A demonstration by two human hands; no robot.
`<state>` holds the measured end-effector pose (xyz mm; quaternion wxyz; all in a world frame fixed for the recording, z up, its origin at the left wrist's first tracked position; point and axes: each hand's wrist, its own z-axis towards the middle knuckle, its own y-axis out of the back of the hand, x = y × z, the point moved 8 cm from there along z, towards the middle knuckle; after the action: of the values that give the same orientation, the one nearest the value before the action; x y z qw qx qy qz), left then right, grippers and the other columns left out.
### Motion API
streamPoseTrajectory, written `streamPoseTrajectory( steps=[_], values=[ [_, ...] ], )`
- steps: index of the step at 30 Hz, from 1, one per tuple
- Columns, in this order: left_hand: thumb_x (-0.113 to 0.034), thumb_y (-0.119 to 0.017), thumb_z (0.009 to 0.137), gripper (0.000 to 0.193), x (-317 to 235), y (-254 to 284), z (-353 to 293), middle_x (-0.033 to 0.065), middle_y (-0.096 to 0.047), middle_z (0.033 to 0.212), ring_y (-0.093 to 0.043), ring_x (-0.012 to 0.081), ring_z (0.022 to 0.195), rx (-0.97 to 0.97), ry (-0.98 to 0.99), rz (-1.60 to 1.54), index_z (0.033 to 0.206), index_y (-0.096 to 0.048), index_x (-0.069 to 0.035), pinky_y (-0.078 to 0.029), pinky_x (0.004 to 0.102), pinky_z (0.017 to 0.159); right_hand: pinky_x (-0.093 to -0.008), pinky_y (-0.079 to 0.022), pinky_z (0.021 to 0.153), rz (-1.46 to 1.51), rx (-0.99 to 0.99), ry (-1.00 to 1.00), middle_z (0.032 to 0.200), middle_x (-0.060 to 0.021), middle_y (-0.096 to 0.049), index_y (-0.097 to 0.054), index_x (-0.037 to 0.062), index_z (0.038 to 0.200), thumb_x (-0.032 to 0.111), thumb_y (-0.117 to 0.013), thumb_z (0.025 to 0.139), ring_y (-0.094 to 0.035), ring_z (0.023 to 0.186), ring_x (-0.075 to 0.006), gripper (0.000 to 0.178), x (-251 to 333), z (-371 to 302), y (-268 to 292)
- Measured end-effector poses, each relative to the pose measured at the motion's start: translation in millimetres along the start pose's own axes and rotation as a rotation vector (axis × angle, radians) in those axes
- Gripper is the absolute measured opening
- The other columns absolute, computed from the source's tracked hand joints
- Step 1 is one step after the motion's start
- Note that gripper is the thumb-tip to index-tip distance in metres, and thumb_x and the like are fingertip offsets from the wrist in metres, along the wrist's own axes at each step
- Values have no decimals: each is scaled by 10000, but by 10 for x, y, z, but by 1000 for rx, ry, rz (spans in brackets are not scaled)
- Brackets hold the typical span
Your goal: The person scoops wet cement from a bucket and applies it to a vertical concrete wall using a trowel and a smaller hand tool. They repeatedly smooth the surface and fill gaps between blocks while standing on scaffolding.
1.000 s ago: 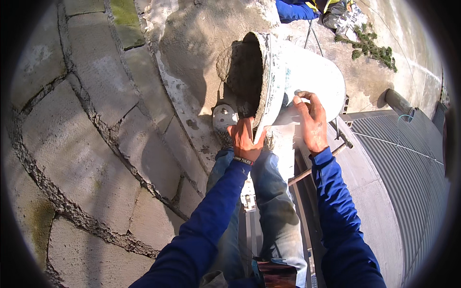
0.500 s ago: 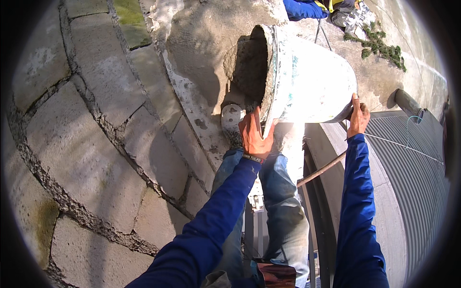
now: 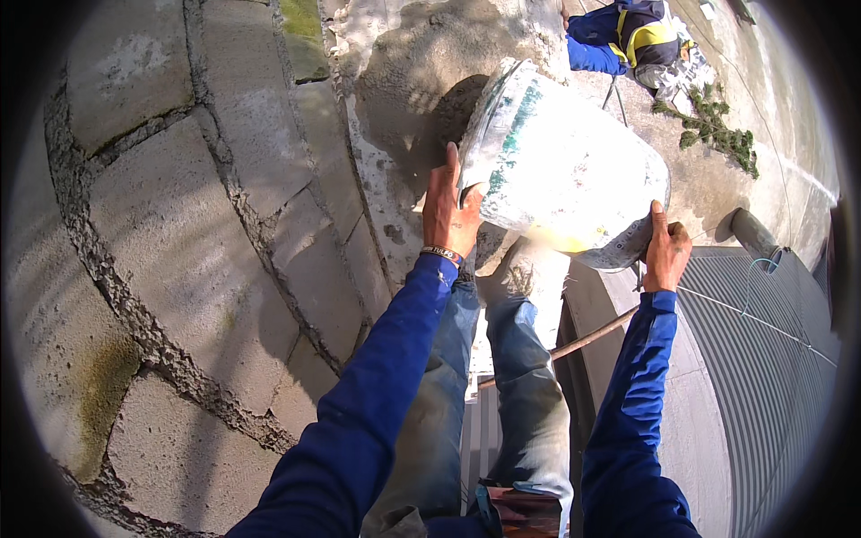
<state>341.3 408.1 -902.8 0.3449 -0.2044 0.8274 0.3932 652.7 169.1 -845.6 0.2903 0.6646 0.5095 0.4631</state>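
Note:
A white bucket [image 3: 574, 161], stained with cement and green paint, lies tipped on its side in front of me, its mouth turned to the far left and downward. My left hand [image 3: 451, 211] grips the rim at the near left, thumb on the outer wall and fingers by the mouth. At the other end, my right hand [image 3: 666, 248] holds the edge of the bucket's base. Grey wet mortar [image 3: 413, 99] spreads on the ledge beyond the mouth. The inside of the bucket is hidden from this angle.
A concrete block wall [image 3: 170, 242] rises along my left. Corrugated roofing [image 3: 762, 359] lies lower on the right, with a wooden pole [image 3: 592, 336] and a pipe [image 3: 755, 235] near it. Another person in a blue sleeve [image 3: 594, 56] is at the far right, beside green leafy branches [image 3: 717, 125].
The bucket has tilted further, its base swinging toward me and its mouth turning away and down, so the inside no longer shows. Both hands keep their hold.

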Motion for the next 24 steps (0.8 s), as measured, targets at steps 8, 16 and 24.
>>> streamPoseTrajectory(
  steps=[8, 16, 24],
  values=[
    [-150, -604, 935, 621, -158, 197, 115, 242, -387, 1480, -454, 422, 1309, -117, -188, 193, 1512, -380, -204, -446, 466, 1027, -348, -430, 566, 59, -27, 56, 638, -84, -512, -551, -58, 699, 504, -714, 875, -455, 611, -169, 611, 193, -301, -21],
    [-394, -502, 1015, 512, 474, 512, 320, 242, -475, 1423, -554, 439, 1205, -111, -117, 237, 1496, -405, -248, -518, 473, 945, -295, -430, 700, 401, 206, 172, 778, -15, -501, -574, 11, 859, 351, -556, 1012, -448, 705, -138, 373, 362, -745, -154],
    [-361, -554, 998, 535, 359, 749, 682, 203, -530, 1403, -526, 398, 1261, -84, -167, 133, 1497, -410, -230, -455, 459, 1018, -362, -346, 1091, 1024, 444, -23, 1466, -114, -441, -415, 30, 1460, 559, -436, 1003, -427, 1330, -225, 700, -80, 291, -1265]
  ],
)
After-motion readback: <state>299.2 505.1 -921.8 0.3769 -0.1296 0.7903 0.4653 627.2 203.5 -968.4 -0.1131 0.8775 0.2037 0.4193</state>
